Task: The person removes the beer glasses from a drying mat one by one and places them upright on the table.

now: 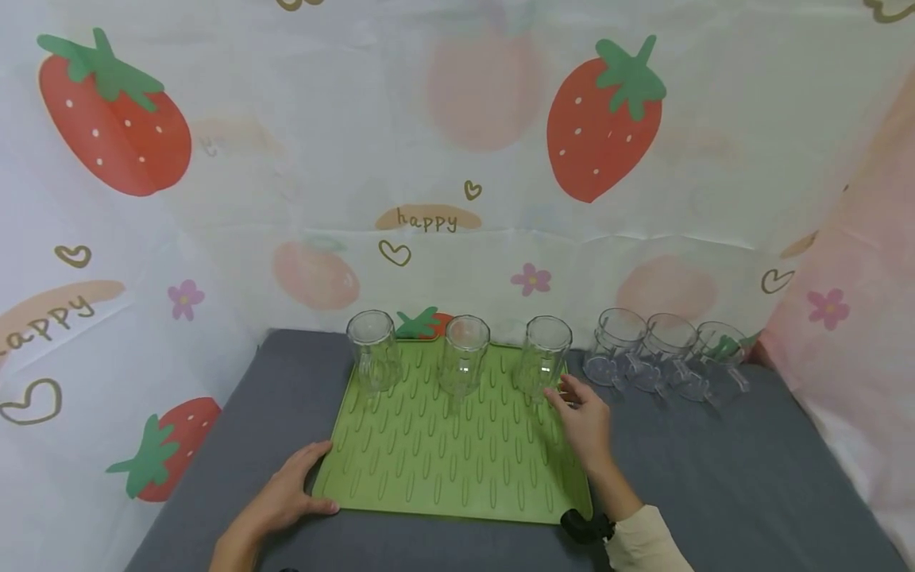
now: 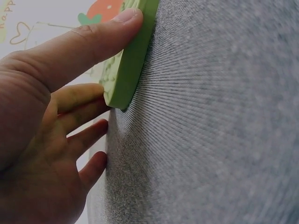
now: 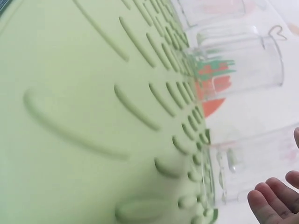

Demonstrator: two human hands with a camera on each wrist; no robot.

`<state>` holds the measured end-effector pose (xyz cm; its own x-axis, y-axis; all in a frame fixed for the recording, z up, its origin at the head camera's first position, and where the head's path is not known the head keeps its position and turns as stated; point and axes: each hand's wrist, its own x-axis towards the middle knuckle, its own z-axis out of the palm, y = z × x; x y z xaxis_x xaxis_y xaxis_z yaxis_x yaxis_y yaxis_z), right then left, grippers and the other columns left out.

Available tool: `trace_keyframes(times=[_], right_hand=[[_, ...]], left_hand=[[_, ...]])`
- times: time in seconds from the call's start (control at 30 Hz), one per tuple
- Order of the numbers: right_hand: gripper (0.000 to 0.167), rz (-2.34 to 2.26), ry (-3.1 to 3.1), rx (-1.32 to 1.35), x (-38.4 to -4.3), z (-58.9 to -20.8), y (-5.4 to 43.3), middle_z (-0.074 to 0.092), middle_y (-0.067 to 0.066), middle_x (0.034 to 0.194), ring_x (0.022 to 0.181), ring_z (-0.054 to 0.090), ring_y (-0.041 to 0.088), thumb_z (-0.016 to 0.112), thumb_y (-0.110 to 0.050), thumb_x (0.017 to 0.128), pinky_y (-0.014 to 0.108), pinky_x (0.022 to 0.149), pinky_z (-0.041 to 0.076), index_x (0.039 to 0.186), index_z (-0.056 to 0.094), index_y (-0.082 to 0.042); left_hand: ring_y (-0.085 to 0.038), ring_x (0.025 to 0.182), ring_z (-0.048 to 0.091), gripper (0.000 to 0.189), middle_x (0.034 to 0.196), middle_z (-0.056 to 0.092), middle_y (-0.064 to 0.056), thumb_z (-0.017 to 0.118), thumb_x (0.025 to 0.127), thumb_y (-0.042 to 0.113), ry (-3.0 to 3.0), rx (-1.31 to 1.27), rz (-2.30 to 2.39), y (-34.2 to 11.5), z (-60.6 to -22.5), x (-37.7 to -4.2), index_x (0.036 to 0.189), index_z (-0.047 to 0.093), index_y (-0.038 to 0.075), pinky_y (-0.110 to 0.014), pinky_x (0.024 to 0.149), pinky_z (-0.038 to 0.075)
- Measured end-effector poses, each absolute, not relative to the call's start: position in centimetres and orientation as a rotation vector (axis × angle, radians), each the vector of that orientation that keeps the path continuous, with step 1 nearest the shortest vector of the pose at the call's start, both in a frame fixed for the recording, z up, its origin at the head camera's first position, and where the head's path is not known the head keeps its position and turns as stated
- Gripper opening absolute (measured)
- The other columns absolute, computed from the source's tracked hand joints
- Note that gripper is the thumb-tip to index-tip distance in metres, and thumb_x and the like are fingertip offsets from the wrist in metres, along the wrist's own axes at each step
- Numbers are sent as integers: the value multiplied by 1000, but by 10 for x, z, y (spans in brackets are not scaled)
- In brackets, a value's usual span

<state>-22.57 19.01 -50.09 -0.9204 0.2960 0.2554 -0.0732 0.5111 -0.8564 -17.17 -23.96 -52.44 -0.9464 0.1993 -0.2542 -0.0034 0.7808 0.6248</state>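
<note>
A green ridged mat (image 1: 436, 485) lies on the grey tabletop. Along its far edge stand three clear glass mugs in a row: a left mug (image 1: 374, 349), a middle mug (image 1: 465, 357) and a right mug (image 1: 546, 357). My left hand (image 1: 287, 491) touches the mat's front left corner, thumb (image 2: 105, 35) on the front edge and fingers at the left edge. Beside the right mug is my right hand (image 1: 588, 419), fingers parted and holding nothing. In the right wrist view its fingertips (image 3: 264, 198) show close to that mug's wall.
Three more glass mugs (image 1: 668, 353) stand close together on the grey cloth (image 1: 708, 469) to the right of the mat. Behind the table hangs a white curtain (image 1: 322, 159) printed with strawberries. A black strap (image 1: 588, 526) is on my right wrist.
</note>
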Motion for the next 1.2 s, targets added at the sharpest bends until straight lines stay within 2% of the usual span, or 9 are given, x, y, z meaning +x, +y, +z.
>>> trace_keyframes(times=[0.63,1.2], right_hand=[[31,1287,-2278,-44,-239,-511,164,72,18,90,85,72,33,73,-9,86,42,73,60,114,69,4],[21,1038,-2242,-19,-241,-508,159,71,20,81,73,71,32,70,-4,88,44,61,58,104,70,9]], left_hand=[[-51,140,28,98,150,35,-30,88,68,31,2672,151,945,-239,-527,-170,147,39,0,-67,104,32],[-50,141,27,102,151,34,-29,89,66,34,2654,121,959,-240,-526,-172,147,38,0,-68,106,30]])
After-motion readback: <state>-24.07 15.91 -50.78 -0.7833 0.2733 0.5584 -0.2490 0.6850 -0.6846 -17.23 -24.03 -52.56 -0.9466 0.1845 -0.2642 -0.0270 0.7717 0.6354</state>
